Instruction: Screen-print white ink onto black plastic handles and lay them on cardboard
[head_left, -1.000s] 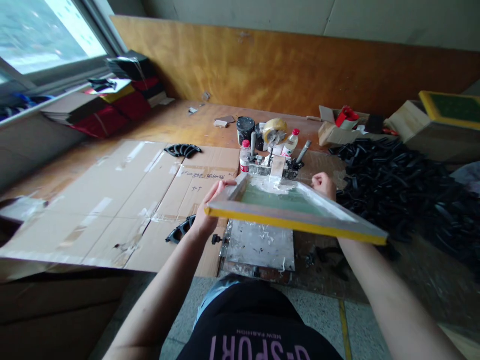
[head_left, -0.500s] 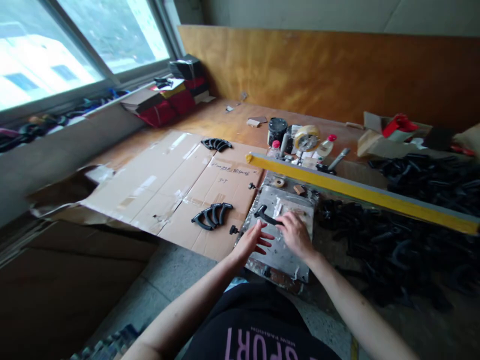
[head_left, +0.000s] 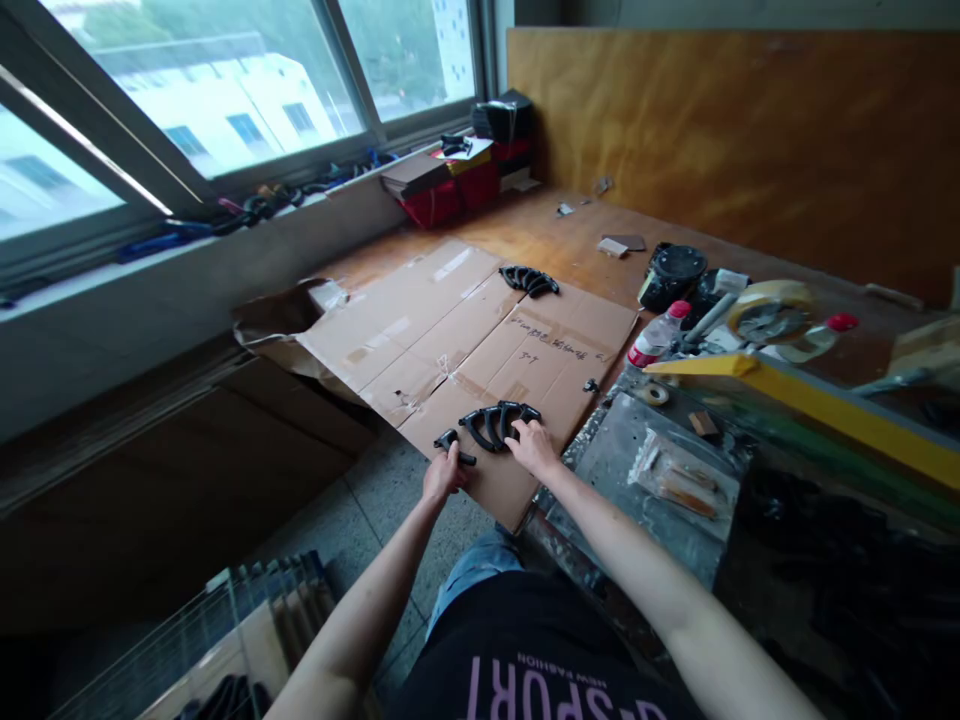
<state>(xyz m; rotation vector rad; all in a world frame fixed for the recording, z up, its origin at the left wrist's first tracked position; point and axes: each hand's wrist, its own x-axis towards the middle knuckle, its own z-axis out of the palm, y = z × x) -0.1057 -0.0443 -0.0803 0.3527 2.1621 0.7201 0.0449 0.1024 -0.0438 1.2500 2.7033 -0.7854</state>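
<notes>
Cardboard sheet (head_left: 416, 345): flat, matte brown, creased and patched with shiny tape, handwriting towards its right side; it lies over a smooth wooden desk (head_left: 469, 234)
Left hand (head_left: 442, 475): narrow, thumb and fingers pinching the stem of the loose piece, near the cardboard's front edge
Loose piece (head_left: 465, 458): black, rod-like with a wider head, probably moulded plastic; its long axis slants from the head at upper left to the stem end at lower right
Gap: the near fan lies just right of the loose piece and a little farther from the person, a narrow strip of bare cardboard between them — the left hand is nearer to its left end, the right hand is at its right end
Near fan (head_left: 491, 411): several black curved pieces, heads in a row, stems bowing towards the person; the row runs left to right
Right hand (head_left: 534, 447): fingers curled at the fan's right end — whether they grip a piece or only touch it, I cannot tell
Far fan (head_left: 530, 281): a similar black cluster near the cardboard's far edge, well apart from both hands
Metal plate (head_left: 600, 455): grey, flat, scuffed, right of the cardboard
Frame (head_left: 705, 372): yellow-edged, straight-sided, right of the bottle (head_left: 660, 337) with its red cap
</notes>
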